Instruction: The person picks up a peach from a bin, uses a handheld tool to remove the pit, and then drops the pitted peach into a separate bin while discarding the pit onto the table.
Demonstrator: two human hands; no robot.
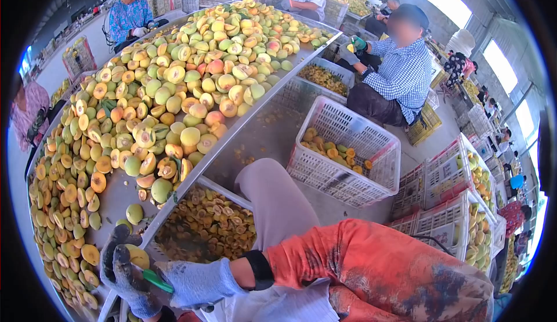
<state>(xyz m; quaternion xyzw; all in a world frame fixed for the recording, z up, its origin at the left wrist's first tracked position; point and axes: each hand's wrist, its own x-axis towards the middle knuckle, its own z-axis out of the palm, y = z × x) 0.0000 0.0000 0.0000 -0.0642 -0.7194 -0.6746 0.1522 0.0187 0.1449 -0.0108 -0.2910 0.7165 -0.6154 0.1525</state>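
Looking down from the head view, both gloved hands meet at the near left edge of the worktop [232,142]. The left hand [125,275] curls closed around a yellow-green fruit [139,256], just above the worktop's rim. The right hand [197,281] grips a green-handled tool [156,280], its long axis lying nearly level and pointing left toward the fruit. Heaped whole and halved fruit cover the worktop beyond. A white crate [342,154] stands to the right.

Yellow-green peach [138,256], whole, round, cupped in gloved fingers [123,262], table's near edge
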